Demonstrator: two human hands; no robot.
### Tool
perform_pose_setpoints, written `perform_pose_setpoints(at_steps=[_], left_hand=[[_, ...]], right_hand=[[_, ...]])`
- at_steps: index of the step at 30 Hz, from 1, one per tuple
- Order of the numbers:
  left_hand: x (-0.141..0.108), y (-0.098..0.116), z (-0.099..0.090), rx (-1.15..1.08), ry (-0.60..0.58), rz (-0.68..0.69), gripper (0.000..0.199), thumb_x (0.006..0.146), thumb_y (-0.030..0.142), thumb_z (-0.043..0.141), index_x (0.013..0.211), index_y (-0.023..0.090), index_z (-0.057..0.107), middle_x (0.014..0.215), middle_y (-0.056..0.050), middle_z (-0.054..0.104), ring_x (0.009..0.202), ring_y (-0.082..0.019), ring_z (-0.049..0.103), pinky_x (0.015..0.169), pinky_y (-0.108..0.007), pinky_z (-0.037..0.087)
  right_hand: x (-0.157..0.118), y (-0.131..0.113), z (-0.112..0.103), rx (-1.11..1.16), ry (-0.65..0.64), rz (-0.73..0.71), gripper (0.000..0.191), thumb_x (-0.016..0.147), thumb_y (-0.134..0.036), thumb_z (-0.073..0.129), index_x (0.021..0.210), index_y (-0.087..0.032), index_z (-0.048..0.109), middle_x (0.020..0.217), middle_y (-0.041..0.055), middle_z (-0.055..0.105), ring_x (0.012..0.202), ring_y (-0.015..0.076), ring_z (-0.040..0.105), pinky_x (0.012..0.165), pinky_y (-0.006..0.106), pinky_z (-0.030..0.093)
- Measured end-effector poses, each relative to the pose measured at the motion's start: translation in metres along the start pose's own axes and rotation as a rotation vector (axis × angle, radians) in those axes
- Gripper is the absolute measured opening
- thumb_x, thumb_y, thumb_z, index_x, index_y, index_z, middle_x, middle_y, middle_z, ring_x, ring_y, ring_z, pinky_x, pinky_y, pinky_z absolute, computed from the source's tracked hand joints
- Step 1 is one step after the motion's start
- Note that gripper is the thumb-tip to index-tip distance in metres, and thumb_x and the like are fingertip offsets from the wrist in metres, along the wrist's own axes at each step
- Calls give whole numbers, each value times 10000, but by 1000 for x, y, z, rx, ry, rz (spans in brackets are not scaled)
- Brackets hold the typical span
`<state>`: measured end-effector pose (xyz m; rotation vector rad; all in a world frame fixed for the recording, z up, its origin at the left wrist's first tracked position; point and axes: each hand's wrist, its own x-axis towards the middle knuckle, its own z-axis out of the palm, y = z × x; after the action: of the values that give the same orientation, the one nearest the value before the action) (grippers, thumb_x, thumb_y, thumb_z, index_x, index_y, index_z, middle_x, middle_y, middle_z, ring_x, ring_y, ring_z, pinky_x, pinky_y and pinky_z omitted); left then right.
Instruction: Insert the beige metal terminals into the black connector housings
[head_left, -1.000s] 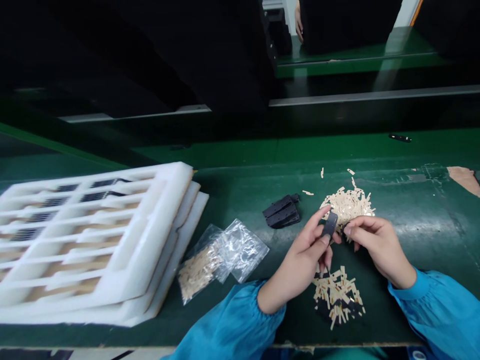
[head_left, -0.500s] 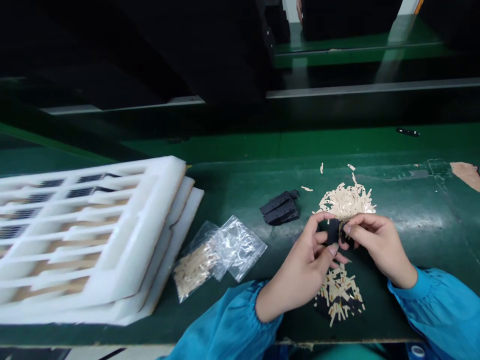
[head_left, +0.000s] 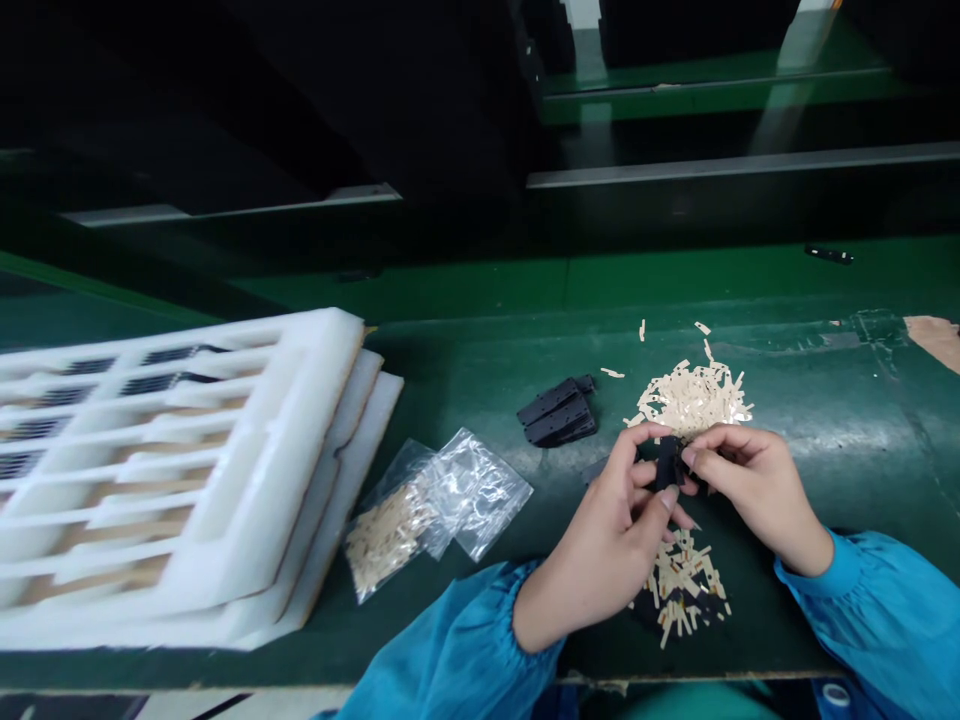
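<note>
My left hand grips a small flat black plate between thumb and fingers, tilted up over the bench. The thumb and forefinger of my right hand are pinched at the plate's right edge; whatever lies between those fingertips is too small to make out. Just beyond both hands is a heap of small cream strips. Closer to me, below the plate, lies a looser pile of cream strips with some dark pieces among them. A stack of black plates rests left of my hands.
Clear plastic bags, one holding cream strips, lie on the green bench. White foam trays with black parts in some slots are stacked at the left. A dark slim object lies at the back right.
Both hands stay at the same spot. The black plate has turned slightly and looks narrower, with the right fingertips still at its edge. The camera view has shifted a little.
</note>
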<state>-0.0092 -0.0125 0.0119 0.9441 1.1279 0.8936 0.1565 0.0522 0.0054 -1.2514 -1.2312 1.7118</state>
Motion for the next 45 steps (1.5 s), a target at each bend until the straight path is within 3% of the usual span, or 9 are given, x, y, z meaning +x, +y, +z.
perform_pose_setpoints(at_steps=[45], left_hand=[[-1,2,2,-52,-3,-40,409,1024,155,507,1392,259,362,1080,-67,661,813,-152,715,677,-238,585]], right_hand=[[-1,1,3,-30,25,19,154,743,-324,767,688,-203,689,549,7,661,520,166,586,551,309,462]])
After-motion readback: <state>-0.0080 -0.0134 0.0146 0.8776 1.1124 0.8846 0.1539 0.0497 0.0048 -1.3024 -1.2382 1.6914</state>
